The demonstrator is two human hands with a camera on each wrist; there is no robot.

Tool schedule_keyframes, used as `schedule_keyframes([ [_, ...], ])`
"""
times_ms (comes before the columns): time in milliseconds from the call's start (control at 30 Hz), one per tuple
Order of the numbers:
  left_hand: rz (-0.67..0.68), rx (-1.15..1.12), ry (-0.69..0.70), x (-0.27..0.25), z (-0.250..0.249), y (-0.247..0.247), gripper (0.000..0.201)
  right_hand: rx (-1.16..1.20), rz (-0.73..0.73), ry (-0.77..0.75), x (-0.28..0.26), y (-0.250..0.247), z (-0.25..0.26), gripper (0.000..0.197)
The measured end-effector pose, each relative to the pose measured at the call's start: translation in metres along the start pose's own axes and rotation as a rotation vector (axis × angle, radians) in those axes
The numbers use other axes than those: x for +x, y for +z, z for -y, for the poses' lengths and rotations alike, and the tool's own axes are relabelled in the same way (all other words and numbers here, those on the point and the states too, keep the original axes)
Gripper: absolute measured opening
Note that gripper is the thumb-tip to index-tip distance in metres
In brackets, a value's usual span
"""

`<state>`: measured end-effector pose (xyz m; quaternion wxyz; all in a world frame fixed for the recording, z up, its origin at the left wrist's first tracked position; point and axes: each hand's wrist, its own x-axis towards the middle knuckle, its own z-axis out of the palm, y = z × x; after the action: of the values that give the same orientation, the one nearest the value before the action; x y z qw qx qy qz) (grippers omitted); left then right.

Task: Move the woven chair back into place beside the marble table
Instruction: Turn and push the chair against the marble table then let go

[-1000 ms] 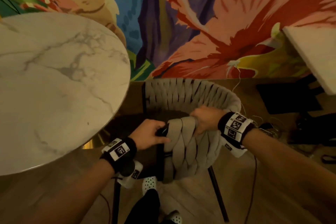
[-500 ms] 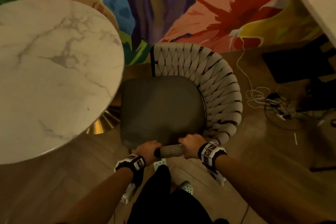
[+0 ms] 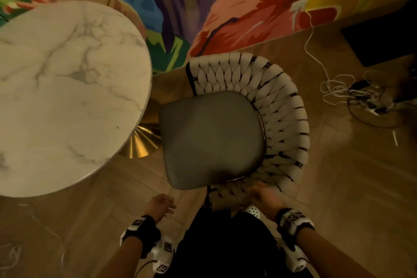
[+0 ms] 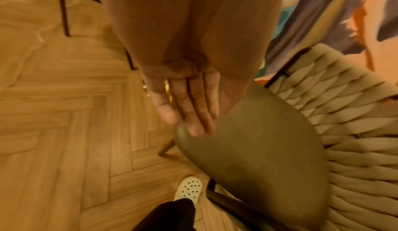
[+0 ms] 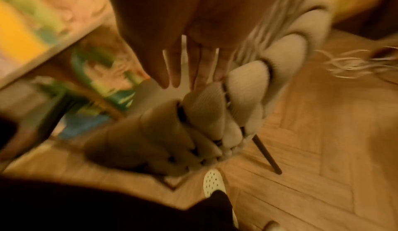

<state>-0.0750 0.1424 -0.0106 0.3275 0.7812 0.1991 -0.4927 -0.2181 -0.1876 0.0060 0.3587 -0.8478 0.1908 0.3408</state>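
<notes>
— What is seen of the largest things?

— A round marble surface [image 3: 67, 97] with grey veining is seen at the left, carried on a brass-coloured base [image 3: 144, 140]. Behind it a brightly painted wall [image 3: 225, 7] is shown, and a herringbone wooden floor [image 3: 338, 187] lies under everything.

— And where is the woven chair placed?

— The woven chair [image 3: 279, 119] is stood on the floor just beside the marble surface, its seat edge close to the surface's rim and over part of the brass base. Its back and sides are formed of thick cream bands braided over a thin dark frame, curved around a smooth grey-green seat cushion [image 3: 212, 140]. Slim dark legs are seen in the wrist views.

— How is the left hand held?

— The left hand [image 3: 159, 206] is kept clear of the chair, near the seat's front corner; its fingers [image 4: 189, 108] are stretched out straight and nothing is held.

— And the right hand?

— The right hand [image 3: 266, 197] is blurred. It is seen just over the near end of the woven band, fingers [image 5: 172, 71] extended and spread, nothing gripped; whether the weave is touched cannot be told.

— Anything smaller?

— A white cable [image 3: 316, 52] and a tangle of cords are laid on the floor at the right, and a perforated white shoe [image 3: 253, 211] is seen below the chair.
</notes>
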Motion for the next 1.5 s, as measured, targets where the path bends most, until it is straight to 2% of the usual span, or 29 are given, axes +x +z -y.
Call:
schedule_keyframes([
  [67, -0.028, -0.042, -0.056, -0.001, 0.013, -0.009, 0.01, 0.246, -0.229, 0.191, -0.011, -0.012, -0.023, 0.012],
  [133, -0.041, -0.079, -0.097, -0.002, 0.021, -0.013, 0.01, 0.631, -0.316, 0.479, -0.02, -0.021, -0.051, 0.025],
  [200, -0.036, -0.104, -0.128, -0.007, 0.022, -0.017, 0.011, 1.117, -0.167, 0.712, -0.023, -0.024, -0.064, 0.042],
  [233, -0.028, -0.118, -0.14, -0.007, 0.021, -0.018, 0.011, 1.332, -0.086, 0.759, -0.022, -0.023, -0.061, 0.042],
  [266, -0.023, -0.131, -0.146, -0.007, 0.021, -0.02, 0.011, 1.468, -0.023, 0.767, -0.02, -0.025, -0.052, 0.036],
  [333, -0.036, -0.149, -0.146, -0.007, 0.015, -0.022, 0.012, 1.568, 0.02, 0.749, -0.002, -0.023, -0.034, 0.026],
  [366, -0.05, -0.153, -0.138, -0.007, 0.012, -0.021, 0.013, 1.566, -0.015, 0.749, 0.008, -0.021, -0.026, 0.024],
  [433, -0.071, -0.177, -0.122, -0.007, 0.005, -0.018, 0.015, 1.485, -0.121, 0.775, 0.028, -0.017, -0.019, 0.039],
  [566, -0.055, -0.21, -0.128, -0.007, 0.005, -0.02, 0.016, 1.472, -0.178, 0.88, 0.039, -0.011, -0.016, 0.056],
  [699, -0.052, -0.241, -0.17, -0.011, 0.016, -0.033, 0.016, 1.424, -0.183, 0.835, 0.048, -0.041, 0.02, 0.052],
  [799, -0.024, -0.249, -0.192, -0.015, 0.02, -0.05, 0.017, 1.389, -0.207, 0.838, 0.08, -0.052, 0.018, 0.052],
  [866, -0.031, -0.244, -0.202, -0.015, 0.019, -0.062, 0.017, 1.356, -0.245, 0.795, 0.12, -0.046, -0.011, 0.039],
  [932, -0.051, -0.218, -0.211, -0.012, 0.016, -0.07, 0.015, 1.291, -0.223, 0.74, 0.122, -0.084, 0.024, 0.036],
  [999, -0.072, -0.206, -0.201, -0.009, 0.01, -0.076, 0.014, 1.282, -0.216, 0.694, 0.143, -0.104, 0.027, 0.044],
  [1032, -0.081, -0.207, -0.194, -0.008, 0.004, -0.079, 0.014, 1.231, -0.202, 0.651, 0.165, -0.108, 0.014, 0.054],
  [1099, -0.088, -0.207, -0.178, -0.006, -0.008, -0.085, 0.013, 1.171, -0.192, 0.659, 0.225, -0.096, -0.033, 0.079],
  [1132, -0.093, -0.195, -0.169, -0.005, -0.016, -0.086, 0.012, 1.149, -0.185, 0.66, 0.244, -0.095, -0.043, 0.084],
  [1199, -0.11, -0.184, -0.147, -0.008, -0.034, -0.083, 0.014, 1.201, -0.144, 0.64, 0.259, -0.108, -0.02, 0.072],
  [1265, -0.136, -0.181, -0.131, -0.015, -0.054, -0.081, 0.015, 1.205, -0.11, 0.6, 0.231, -0.149, 0.053, 0.054],
  [1299, -0.139, -0.181, -0.127, -0.018, -0.064, -0.08, 0.016, 1.182, -0.106, 0.576, 0.225, -0.163, 0.072, 0.052],
  [1365, -0.141, -0.194, -0.139, -0.019, -0.079, -0.076, 0.016, 1.144, -0.054, 0.542, 0.225, -0.184, 0.083, 0.053],
  [1432, -0.133, -0.212, -0.158, -0.015, -0.097, -0.069, 0.015, 1.127, 0.028, 0.537, 0.238, -0.198, 0.064, 0.054],
  [1498, -0.141, -0.212, -0.165, -0.007, -0.114, -0.058, 0.013, 1.072, 0.041, 0.527, 0.233, -0.223, 0.053, 0.057],
])
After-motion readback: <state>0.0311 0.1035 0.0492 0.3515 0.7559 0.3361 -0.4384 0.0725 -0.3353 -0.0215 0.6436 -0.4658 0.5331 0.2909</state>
